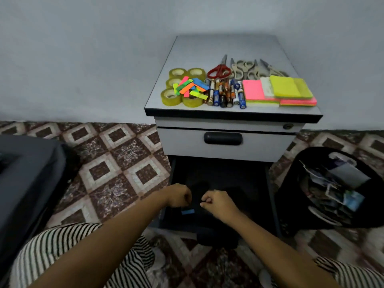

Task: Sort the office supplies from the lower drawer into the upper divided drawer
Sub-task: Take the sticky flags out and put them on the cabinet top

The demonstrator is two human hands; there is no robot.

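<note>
Fingers [187, 199] curled on left hand [179, 195] and right hand [218, 201], grasp unclear, over lower drawer [228, 175], bin [288, 204] beside

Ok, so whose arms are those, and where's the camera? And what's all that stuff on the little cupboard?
The arms belong to a person, not a machine. The camera sits on their head and looks down, so you see their own left hand and right hand from above. Both hands have curled fingers, and I can't see anything in them. They hover over the open lower drawer, which is dark, with one blue strip lying in it. On the cupboard top lie tape rolls, bright sticky flags, batteries, scissors and sticky notes. The upper drawer is closed. A black bin stands to the right.
</note>
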